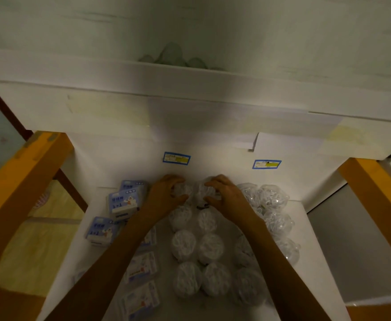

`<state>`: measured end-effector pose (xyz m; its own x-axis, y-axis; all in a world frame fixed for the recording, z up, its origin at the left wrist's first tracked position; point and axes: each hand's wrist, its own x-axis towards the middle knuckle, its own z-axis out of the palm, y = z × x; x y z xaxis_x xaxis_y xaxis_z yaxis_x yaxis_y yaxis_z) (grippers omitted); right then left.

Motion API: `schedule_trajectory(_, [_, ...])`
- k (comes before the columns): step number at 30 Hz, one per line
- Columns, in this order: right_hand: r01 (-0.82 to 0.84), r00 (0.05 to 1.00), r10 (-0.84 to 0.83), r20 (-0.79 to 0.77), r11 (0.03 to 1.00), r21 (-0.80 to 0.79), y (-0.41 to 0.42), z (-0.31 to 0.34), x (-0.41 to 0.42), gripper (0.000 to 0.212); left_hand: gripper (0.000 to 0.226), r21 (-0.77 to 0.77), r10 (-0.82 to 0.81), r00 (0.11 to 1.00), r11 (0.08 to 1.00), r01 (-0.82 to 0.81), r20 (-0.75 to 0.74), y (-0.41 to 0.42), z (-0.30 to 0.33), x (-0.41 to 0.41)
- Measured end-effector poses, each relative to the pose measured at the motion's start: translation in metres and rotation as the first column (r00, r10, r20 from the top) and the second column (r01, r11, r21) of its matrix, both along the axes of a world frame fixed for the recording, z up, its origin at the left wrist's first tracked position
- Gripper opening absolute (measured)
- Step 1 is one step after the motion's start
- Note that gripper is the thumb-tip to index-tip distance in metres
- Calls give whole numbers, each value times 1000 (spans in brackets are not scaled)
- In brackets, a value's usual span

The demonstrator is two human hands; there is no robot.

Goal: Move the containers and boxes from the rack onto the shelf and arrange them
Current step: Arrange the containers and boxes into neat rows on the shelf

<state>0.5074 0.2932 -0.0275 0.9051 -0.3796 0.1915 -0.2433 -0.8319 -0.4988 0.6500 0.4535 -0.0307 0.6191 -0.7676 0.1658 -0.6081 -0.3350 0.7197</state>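
Note:
On the white shelf (317,239), several round clear containers (209,247) with white contents stand in two rows down the middle. My left hand (166,193) is cupped around the back-left container (182,190). My right hand (224,193) is cupped around the back-right container (202,193) beside it. Both sit close to the back wall. To the right lie more clear round containers (273,198). To the left, blue-and-white boxes (124,201) stand near the back, and more boxes (141,267) lie in a line under my left forearm.
Two blue-and-yellow price labels (176,158) (266,164) are stuck on the back wall. Orange wooden posts (25,172) (375,181) frame the shelf on both sides. A white shelf board (190,89) overhangs above. A yellow surface (39,246) lies lower left.

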Motion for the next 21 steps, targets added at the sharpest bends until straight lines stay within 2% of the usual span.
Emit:
schedule_trajectory(5, [18, 993, -8, 121, 997, -80, 11, 16, -21, 42, 65, 3, -34, 999, 999, 34, 41, 14, -1, -9])
schedule_trajectory(7, [26, 997, -20, 70, 997, -77, 18, 23, -35, 41, 69, -30, -34, 999, 999, 35, 35, 28, -1, -18])
schedule_trajectory(12, [-46, 982, 35, -188, 997, -56, 32, 24, -51, 44, 51, 25, -29, 999, 999, 29, 22, 46, -14, -22])
schedule_trajectory(16, [-18, 984, 24, -176, 999, 33, 34, 14, -48, 43, 43, 40, -13, 998, 999, 16, -64, 45, -13, -25])
schedule_trajectory(21, [78, 992, -74, -103, 996, 40, 36, 7, -37, 41, 43, 39, 4, 998, 999, -2, -61, 39, -12, -23])
